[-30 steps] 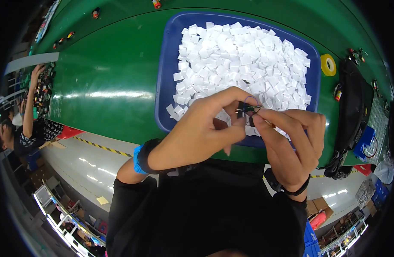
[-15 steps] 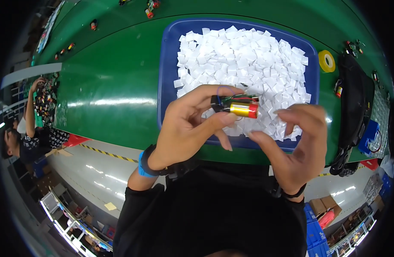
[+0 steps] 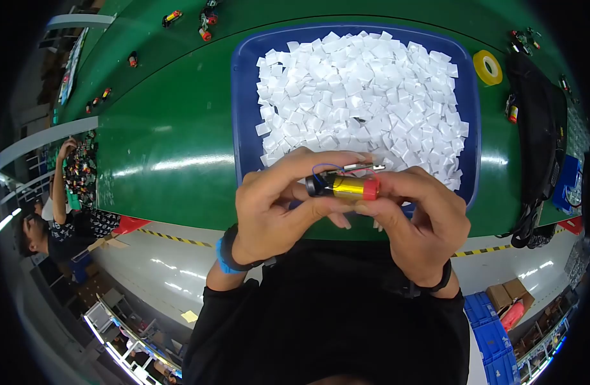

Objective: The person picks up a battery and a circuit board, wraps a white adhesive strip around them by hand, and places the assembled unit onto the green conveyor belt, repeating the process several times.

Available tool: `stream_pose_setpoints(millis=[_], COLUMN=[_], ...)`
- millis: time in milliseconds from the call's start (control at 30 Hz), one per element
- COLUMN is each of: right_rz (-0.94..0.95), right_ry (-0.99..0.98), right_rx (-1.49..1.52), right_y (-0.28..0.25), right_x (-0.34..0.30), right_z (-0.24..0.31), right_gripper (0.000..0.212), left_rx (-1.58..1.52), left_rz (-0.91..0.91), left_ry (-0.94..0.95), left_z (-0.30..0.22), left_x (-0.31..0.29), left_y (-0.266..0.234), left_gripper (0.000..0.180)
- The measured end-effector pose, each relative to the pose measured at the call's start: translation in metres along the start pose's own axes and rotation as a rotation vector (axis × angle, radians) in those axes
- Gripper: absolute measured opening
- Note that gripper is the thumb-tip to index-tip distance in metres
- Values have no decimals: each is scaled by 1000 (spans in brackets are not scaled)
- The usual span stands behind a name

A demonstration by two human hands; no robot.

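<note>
I hold the battery (image 3: 346, 187) above the near edge of the table (image 3: 166, 135), in front of the blue tray (image 3: 239, 128). My left grip (image 3: 276, 199) is closed round its black-capped end, thumb below and forefinger above. My right grip (image 3: 430, 212) pinches the red end between thumb and forefinger, so both are fastened on the one piece.

As for how far along it is, the battery looks wired: thin wires (image 3: 315, 170) loop over its top toward the small board (image 3: 376, 167), which lies along the upper side. I judge the joining of these parts done, though the board does not look pressed flat on the battery, and whether anything fixes it there I cannot tell. No white square shows on the side facing me; my fingers hide the rest.

The white squares (image 3: 359, 90) are heaped in the tray. Just beyond its far right corner lies the yellow tape (image 3: 480, 63), and toward the table's right end lies the black bag (image 3: 532, 141). More wired batteries (image 3: 206, 32) lie scattered along the far side. At the left end, a co-worker's hand (image 3: 67, 149) is over a pile of parts (image 3: 80, 168).
</note>
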State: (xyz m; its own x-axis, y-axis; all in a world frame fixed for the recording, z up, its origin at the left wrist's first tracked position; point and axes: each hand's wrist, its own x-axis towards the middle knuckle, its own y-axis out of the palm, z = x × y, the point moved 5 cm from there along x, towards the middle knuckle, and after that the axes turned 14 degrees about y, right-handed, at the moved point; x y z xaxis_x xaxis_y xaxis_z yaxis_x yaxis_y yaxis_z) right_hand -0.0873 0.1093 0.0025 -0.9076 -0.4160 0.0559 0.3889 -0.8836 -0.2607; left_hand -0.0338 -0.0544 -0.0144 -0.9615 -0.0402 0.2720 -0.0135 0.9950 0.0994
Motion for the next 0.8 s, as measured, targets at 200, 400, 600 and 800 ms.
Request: stream_pose_setpoints(millis=[200,400,600,800], right_rz=[35,109,111,291], right_ry=[256,437,424,343], right_rx=[306,454,250,202], right_y=[5,11,2,4], right_x=[-6,-2,6,7], right_z=[-20,-22,-22,-6], right_gripper=[21,16,21,29], left_rx=[298,724,502,623], left_rz=[92,192,142,163], left_ry=[116,443,95,-55], left_z=[-10,-18,-19,7], left_x=[5,12,29,113], left_y=[4,2,0,-73], left_gripper=[37,30,28,31])
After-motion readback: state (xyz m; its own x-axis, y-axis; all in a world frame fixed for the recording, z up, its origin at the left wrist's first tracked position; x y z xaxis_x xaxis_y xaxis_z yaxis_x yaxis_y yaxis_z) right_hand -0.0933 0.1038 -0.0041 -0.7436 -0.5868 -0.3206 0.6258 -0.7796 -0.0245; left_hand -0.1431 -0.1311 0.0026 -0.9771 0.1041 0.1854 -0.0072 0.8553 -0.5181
